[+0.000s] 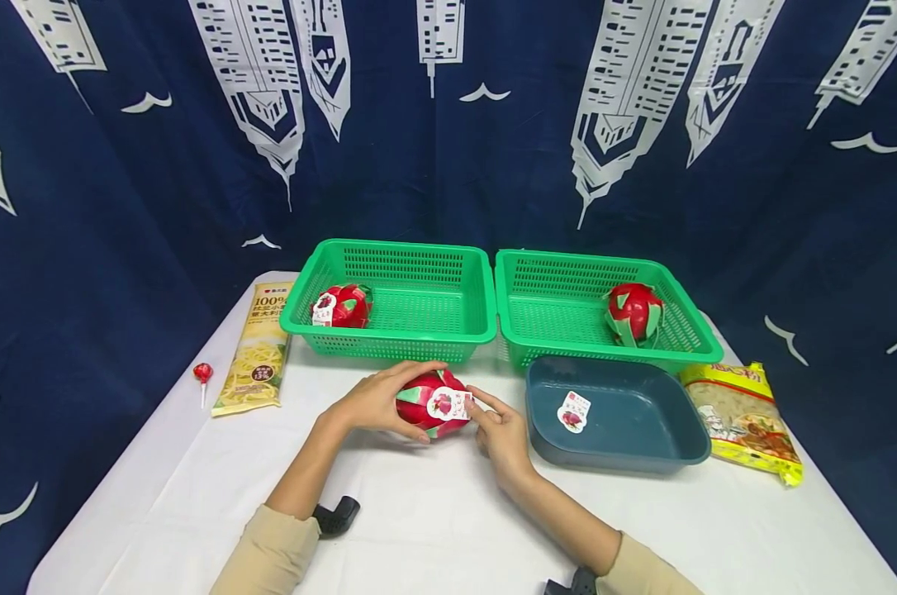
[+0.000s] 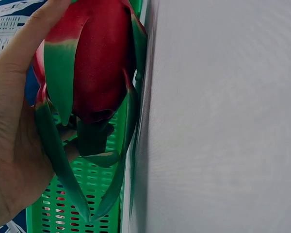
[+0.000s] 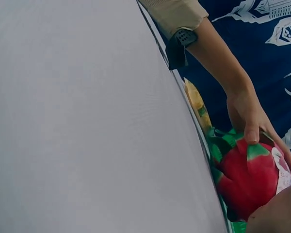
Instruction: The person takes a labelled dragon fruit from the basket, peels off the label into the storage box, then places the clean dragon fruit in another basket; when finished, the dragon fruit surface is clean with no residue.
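Within the clamped left grip [image 1: 380, 403] sits a dragon fruit [image 1: 419, 398]; right grip [image 1: 505, 436], closure unclear, touches its sticker [image 1: 448, 404].

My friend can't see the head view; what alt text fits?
A left hand grips a dragon fruit while a right hand touches its sticker. Behind, two green baskets each hold another dragon fruit; a blue tub sits right.

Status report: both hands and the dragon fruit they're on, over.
Left hand gripping dragon fruit. Right hand at edge of its sticker. Nothing seen in the way.
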Motion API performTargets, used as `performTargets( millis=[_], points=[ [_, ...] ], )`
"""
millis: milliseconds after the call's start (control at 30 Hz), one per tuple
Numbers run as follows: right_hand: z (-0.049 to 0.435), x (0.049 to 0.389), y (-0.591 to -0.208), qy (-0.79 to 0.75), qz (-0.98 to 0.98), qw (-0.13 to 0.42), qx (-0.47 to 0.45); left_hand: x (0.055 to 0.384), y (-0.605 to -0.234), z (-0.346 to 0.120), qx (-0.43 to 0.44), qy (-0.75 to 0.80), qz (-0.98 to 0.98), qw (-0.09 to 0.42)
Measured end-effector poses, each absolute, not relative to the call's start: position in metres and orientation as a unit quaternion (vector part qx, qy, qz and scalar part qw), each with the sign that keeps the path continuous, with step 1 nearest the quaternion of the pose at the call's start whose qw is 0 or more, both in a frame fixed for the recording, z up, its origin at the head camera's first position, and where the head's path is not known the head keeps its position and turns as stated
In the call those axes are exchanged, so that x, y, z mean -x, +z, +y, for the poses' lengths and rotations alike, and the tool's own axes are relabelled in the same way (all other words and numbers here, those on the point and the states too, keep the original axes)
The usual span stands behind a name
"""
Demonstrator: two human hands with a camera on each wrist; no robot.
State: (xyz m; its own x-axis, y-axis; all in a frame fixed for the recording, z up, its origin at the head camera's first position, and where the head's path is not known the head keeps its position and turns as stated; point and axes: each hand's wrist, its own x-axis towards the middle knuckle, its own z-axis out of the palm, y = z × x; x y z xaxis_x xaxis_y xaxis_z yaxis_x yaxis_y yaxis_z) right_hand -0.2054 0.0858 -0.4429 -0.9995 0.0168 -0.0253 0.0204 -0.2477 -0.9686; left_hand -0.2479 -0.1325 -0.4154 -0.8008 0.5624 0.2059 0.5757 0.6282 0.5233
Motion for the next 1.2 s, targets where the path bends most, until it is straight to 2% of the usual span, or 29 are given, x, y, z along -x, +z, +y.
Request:
performTargets(
  millis=[233,500,600,700,867,1000,1100,1200],
  points=[
    [0.084,0.207,-0.444,-0.841,0.539,0.017,-0.034,0.248,-0.416,-0.133,0.318,-0.297,-0.900,0.012],
    [0.089,0.198,-0.428,-0.849,0.525,0.056,-0.031,0.247,-0.416,-0.133,0.313,-0.297,-0.902,0.006],
    [0.093,0.191,-0.418,-0.850,0.523,0.068,-0.006,0.248,-0.417,-0.132,0.307,-0.296,-0.904,0.004],
    [0.103,0.183,-0.401,-0.848,0.522,0.063,0.059,0.250,-0.417,-0.133,0.304,-0.298,-0.905,0.005],
    [0.149,0.181,-0.359,-0.824,0.544,-0.004,0.156,0.250,-0.416,-0.133,0.297,-0.303,-0.905,-0.001],
    [0.205,0.193,-0.333,-0.737,0.660,-0.042,0.143,0.251,-0.416,-0.133,0.293,-0.305,-0.906,-0.005],
    [0.247,0.205,-0.326,-0.623,0.772,-0.013,0.124,0.251,-0.416,-0.132,0.290,-0.306,-0.907,-0.008],
    [0.278,0.218,-0.330,-0.523,0.841,0.058,0.121,0.250,-0.416,-0.130,0.289,-0.307,-0.907,-0.012]
  ],
)
